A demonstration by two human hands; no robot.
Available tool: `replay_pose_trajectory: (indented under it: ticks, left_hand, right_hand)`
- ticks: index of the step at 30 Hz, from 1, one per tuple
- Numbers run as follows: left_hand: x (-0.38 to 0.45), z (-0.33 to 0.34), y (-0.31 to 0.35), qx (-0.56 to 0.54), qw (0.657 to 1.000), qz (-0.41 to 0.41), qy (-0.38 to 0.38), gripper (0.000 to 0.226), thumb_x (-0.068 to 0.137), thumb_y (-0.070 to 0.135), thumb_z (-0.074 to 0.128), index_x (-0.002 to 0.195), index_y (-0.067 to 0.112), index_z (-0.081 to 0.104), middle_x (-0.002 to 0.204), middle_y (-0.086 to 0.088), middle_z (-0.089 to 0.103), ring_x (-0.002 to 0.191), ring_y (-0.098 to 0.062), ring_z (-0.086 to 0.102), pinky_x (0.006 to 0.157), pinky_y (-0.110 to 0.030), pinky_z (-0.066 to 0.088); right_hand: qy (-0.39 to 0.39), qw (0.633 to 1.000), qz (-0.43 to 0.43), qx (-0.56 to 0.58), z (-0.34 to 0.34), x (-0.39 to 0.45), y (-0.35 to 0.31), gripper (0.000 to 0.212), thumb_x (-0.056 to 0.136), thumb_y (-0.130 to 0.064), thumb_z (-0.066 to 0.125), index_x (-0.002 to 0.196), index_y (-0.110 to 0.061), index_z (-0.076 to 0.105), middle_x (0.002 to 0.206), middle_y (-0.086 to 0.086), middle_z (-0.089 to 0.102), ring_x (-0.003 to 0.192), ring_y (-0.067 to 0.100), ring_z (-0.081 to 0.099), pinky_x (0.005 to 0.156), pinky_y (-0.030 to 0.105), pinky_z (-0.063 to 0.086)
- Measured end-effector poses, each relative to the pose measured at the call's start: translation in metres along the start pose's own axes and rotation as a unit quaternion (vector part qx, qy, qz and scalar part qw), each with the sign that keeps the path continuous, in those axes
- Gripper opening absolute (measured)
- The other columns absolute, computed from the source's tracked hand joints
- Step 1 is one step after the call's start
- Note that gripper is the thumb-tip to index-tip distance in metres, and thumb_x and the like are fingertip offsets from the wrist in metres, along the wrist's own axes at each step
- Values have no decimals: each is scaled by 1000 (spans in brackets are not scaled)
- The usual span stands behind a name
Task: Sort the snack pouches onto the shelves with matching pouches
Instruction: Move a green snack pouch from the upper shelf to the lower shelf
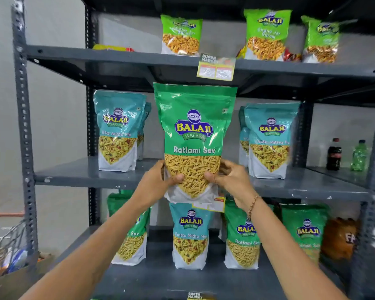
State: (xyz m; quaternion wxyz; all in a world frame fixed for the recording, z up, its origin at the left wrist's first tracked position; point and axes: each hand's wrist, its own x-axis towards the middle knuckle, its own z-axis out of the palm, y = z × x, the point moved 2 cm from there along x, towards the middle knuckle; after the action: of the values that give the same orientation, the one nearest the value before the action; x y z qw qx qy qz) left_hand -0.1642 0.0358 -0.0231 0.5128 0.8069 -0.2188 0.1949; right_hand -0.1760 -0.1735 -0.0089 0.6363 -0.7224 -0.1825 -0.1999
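Note:
I hold a green Ratlami Sev pouch (194, 135) upright in front of the middle shelf (82, 173). My left hand (155, 182) and my right hand (232, 180) grip its lower corners. Teal Khatta Mitha Mix pouches stand on the middle shelf at the left (117, 131) and the right (268, 139). On the lower shelf (160, 276), one teal Khatta Mitha Mix pouch (189, 234) stands among green Ratlami Sev pouches, one left (130, 241), one right (241, 237), one far right (304, 230). Light green Chana Jor Garam pouches (266, 33) stand on the top shelf (117, 56).
A dark cola bottle (333, 155) and a green bottle (359, 155) stand on the neighbouring shelf at the right. An orange bottle (339, 239) sits at the lower right. A wire basket with goods (9, 252) is at the lower left. A price tag (215, 67) hangs from the top shelf.

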Motion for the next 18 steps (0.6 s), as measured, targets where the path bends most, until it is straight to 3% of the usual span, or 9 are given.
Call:
replay_pose_trajectory:
  ticks: [3,6,10,13,16,18]
  left_hand:
    - [-39,1,-13,6,1000,-14,-8,59,68,57,65,116,27,49,112,10,64,104,-12,59,80,-24,45]
    - [-70,2,-37,22,999,-39,-17,72,65,62,67,123,24,49,122,7,65,111,-14,60,95,-37,47]
    - [-109,2,-75,29,995,-88,-28,93,54,70,71,128,20,47,125,3,65,113,-17,62,101,-46,47]
    - [-139,2,-100,2,991,-133,-29,92,51,57,78,128,18,47,126,0,65,115,-17,61,105,-43,45]
    - [-165,1,-134,3,983,-179,-27,92,47,56,83,125,21,49,125,1,65,115,-17,61,105,-42,45]
    - [-176,1,-157,8,976,-214,-40,82,49,48,84,120,23,51,119,4,68,109,-14,64,102,-43,49]
  right_hand:
    - [-8,1000,15,1,9,-39,13,39,60,-10,81,91,-24,62,92,-8,70,83,1,67,73,16,55]
    - [-21,999,41,4,20,-69,36,41,59,-7,81,91,-24,62,93,-8,69,82,1,67,70,13,55]
    - [-34,996,81,5,40,-102,71,47,56,-7,83,93,-25,60,99,-2,69,94,14,67,84,28,56]
    - [-38,993,108,-1,59,-124,102,56,54,-10,84,103,-19,59,105,4,69,98,17,66,87,32,54]
    - [-48,990,133,-20,81,-145,138,62,52,-17,85,108,-18,57,104,-1,67,96,10,64,84,21,53]
    - [-54,986,155,-12,97,-154,160,59,56,-8,83,107,-20,55,95,-10,64,89,3,61,73,7,50]
